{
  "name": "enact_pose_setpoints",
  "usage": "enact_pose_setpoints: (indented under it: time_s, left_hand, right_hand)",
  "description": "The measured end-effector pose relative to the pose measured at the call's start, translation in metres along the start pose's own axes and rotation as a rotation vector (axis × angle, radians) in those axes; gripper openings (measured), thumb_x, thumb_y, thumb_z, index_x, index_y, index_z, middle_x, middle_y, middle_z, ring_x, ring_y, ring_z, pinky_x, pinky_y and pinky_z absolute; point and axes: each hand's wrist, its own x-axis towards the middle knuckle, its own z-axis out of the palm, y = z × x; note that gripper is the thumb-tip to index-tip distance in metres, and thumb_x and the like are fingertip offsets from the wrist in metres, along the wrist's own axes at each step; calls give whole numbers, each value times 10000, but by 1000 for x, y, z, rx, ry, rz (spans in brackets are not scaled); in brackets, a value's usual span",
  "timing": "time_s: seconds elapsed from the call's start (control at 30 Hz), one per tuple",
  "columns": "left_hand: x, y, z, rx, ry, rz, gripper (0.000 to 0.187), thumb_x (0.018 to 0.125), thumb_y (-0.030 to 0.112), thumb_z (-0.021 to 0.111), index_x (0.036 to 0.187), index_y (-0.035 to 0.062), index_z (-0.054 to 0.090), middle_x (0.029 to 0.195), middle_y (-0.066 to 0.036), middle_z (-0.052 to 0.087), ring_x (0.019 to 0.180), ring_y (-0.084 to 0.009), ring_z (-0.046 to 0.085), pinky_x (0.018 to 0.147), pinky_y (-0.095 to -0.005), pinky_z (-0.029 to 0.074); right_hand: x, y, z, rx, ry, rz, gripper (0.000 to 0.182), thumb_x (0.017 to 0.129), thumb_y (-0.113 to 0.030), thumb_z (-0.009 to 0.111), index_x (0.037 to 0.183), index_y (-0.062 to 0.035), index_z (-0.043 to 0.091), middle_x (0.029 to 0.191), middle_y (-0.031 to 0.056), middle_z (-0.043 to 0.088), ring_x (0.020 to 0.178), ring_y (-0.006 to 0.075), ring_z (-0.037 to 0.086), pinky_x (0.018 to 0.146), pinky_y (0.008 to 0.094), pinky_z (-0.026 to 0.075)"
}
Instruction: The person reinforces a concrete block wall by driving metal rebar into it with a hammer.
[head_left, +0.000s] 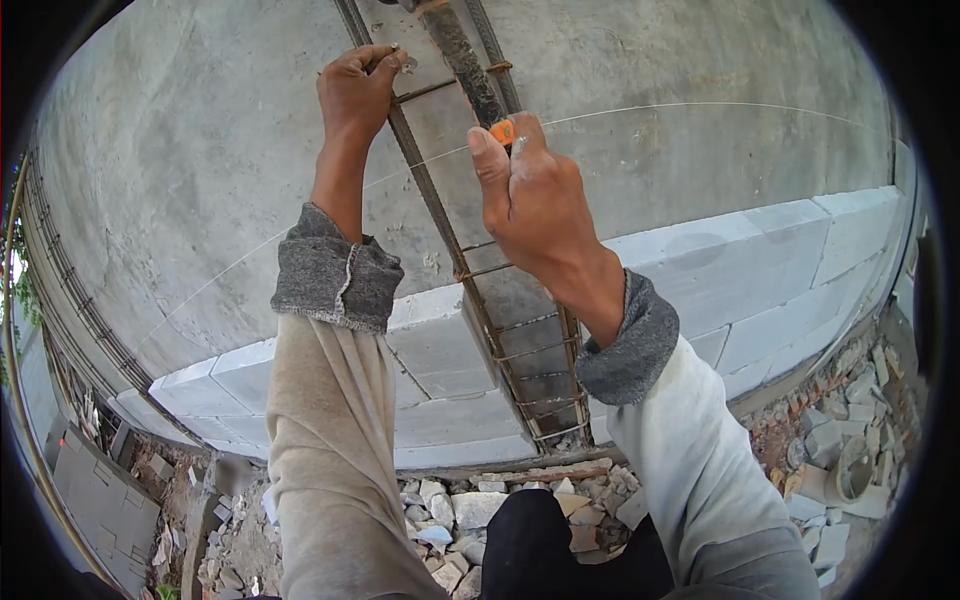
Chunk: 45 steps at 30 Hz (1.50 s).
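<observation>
My right hand [540, 205] is closed around the handle of a hammer [465, 65], which has a dark, worn shaft and an orange grip end. Its head is mostly cut off by the top edge of the view. My left hand [358, 95] is raised near the wall, fingers pinched on a small metal piece [408, 65], perhaps a nail, too small to make out well. Between both hands runs an upright rebar cage [425, 200] with tied crossbars, standing against the grey concrete wall [720, 60]. A thin string [660, 105] stretches across, passing by my right hand.
White block courses [450, 345] stand on both sides of the rebar cage, along the wall's foot. Broken rubble [470, 510] covers the ground around my legs. More rebar [75, 280] rises at the left, above grey panels [100, 505].
</observation>
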Motion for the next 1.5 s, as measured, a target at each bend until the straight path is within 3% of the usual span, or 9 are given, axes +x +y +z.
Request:
enact_pose_setpoints:
  time_s: [0.13,0.33,0.43,0.57,0.83,0.93,1.27,1.37,1.5]
  left_hand:
    - [0,8,-2,55,-17,-39,250,832,212,718,986,17,749,675,-69,681,599,-127,601,606,-299,491]
    - [-1,3,0,37,4,-5,277,832,252,687,942,4,742,689,-125,680,615,-165,627,631,-316,501]
    - [1,1,0,114,20,59,301,828,274,676,900,-14,730,684,-161,669,609,-197,633,629,-328,496]
    - [3,0,-2,152,-32,3,283,828,287,731,960,38,761,815,-160,725,737,-272,699,729,-353,531]
    - [7,-5,1,122,-20,19,308,840,300,722,978,27,757,738,-139,708,647,-190,660,668,-336,520]
    - [5,-5,2,136,-23,11,306,840,297,733,990,31,759,741,-133,711,659,-186,666,672,-335,523]
    - [3,-6,7,82,16,9,292,859,290,717,966,21,754,669,-113,678,609,-184,646,634,-341,512]
    - [3,2,3,142,-54,-38,260,857,278,696,951,43,756,879,-170,723,811,-315,693,770,-382,524]
    - [5,12,-1,233,-106,-52,287,865,319,679,980,65,749,926,-162,706,936,-321,674,821,-401,515]
  right_hand:
    - [17,0,-10,-46,-122,27,432,1027,-343,462,944,79,506,512,203,549,491,401,611,455,443,487]
    - [2,-16,-9,124,181,-163,464,1022,-352,462,943,99,536,536,234,567,512,414,623,488,478,496]
    - [20,3,0,-61,-116,-4,481,1019,-367,467,943,102,542,509,207,554,475,386,616,462,453,491]
    - [4,-22,-20,22,-50,-11,485,1013,-368,471,941,103,559,558,234,587,544,428,630,532,483,512]
    - [27,-26,-37,-12,-173,89,496,1007,-369,474,954,112,583,618,272,613,625,457,645,588,507,517]
    - [10,-36,-35,113,79,-44,491,1006,-362,474,941,109,593,653,296,620,678,468,651,622,520,516]
    - [21,-20,-32,-50,-102,78,509,1006,-372,461,908,107,604,682,293,629,698,470,653,645,513,521]
    - [28,-6,-27,-96,-192,157,511,1009,-373,462,919,113,594,650,273,616,671,459,646,638,498,512]
    - [-4,-18,-72,24,-231,215,510,1016,-390,463,949,104,573,605,236,586,601,402,633,576,468,477]
